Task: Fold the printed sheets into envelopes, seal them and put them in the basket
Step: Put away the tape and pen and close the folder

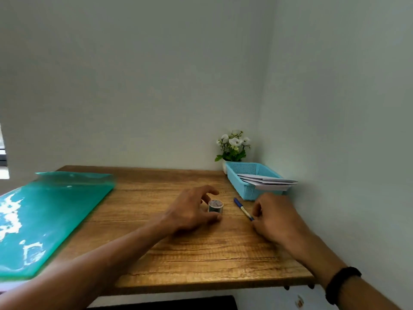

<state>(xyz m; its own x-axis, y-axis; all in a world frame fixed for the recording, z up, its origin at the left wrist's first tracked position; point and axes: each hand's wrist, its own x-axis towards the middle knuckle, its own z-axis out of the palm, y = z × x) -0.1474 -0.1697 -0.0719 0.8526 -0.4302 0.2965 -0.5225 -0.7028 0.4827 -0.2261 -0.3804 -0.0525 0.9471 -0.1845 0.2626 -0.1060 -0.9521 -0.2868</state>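
Three folded envelopes [268, 181] in one basket [243, 170]; left hand [192, 211] around one tape roll [215, 206], right hand [276, 214] curled beside one pen [242, 208].

Left hand [190, 211] curling around tape roll [215, 206] on tabletop [192, 253]; right hand [276, 217] touching pen [243, 209]; basket [245, 175] sitting at 1 o'clock, holding envelopes [268, 182].

One camera on my head, looking forward and down over my wooden table [201, 249], close above it, facing the wall corner [266, 86].
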